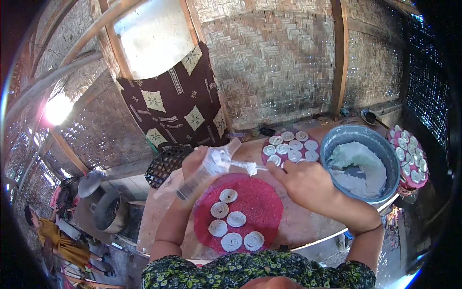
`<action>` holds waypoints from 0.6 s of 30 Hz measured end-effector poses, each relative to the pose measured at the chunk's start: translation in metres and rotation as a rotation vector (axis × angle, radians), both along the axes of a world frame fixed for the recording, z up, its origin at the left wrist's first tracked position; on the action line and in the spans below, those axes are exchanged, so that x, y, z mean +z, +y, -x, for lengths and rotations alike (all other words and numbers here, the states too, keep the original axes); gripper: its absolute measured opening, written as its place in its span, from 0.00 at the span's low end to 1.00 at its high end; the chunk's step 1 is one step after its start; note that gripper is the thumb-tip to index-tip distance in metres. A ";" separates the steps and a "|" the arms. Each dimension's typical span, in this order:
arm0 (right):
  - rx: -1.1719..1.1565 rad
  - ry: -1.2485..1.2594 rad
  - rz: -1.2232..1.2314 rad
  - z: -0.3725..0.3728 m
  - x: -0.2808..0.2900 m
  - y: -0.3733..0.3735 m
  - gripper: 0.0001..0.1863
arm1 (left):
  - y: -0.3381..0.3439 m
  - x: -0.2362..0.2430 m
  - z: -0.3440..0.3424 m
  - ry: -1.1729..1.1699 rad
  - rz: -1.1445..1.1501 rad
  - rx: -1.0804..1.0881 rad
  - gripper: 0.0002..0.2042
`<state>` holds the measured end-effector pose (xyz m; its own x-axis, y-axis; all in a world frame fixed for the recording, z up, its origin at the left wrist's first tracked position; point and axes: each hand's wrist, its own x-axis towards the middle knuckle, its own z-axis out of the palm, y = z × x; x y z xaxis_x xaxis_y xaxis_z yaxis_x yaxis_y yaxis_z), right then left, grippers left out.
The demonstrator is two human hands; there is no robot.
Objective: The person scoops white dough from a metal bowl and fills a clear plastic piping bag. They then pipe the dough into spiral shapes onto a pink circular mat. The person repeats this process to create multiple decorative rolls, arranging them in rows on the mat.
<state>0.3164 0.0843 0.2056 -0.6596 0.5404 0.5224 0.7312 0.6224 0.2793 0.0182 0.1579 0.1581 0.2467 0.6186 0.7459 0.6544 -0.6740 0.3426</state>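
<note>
My left hand (193, 163) is closed around a clear plastic tube (185, 190) with white dough in its upper part. At the tube's mouth is a thin utensil, likely a spoon, carrying a white lump of dough (250, 168). My right hand (305, 185) pinches the handle of this utensil; its exact shape is partly hidden. Below the hands lies a round pink mat (262, 197) bearing several white dough spirals (236, 219). Right of my right hand, a blue-grey basin (357, 132) holds white dough or flour (365, 161).
A second pink mat (284, 155) with several spirals lies behind on the wooden table (303, 216). More spirals cover a pink-topped stack (409, 156) at right. A black woven basket (166, 166) stands at left. Far left are a pot (110, 212) and another person (65, 241).
</note>
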 end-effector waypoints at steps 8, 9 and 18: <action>0.168 -0.010 0.015 0.021 -0.047 0.006 0.18 | -0.014 -0.019 -0.028 0.492 -0.023 0.190 0.14; 0.126 0.032 0.074 0.011 -0.046 0.002 0.21 | -0.008 -0.019 -0.019 0.503 0.008 0.182 0.10; 0.027 0.747 0.202 0.048 -0.114 0.042 0.29 | 0.051 -0.046 -0.033 -0.442 0.060 -0.092 0.10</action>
<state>0.2683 0.1262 0.0912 -0.1847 0.6612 0.7271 0.6648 0.6289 -0.4031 0.0511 0.2090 0.1118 -0.0315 0.6547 0.7552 0.3751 -0.6926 0.6161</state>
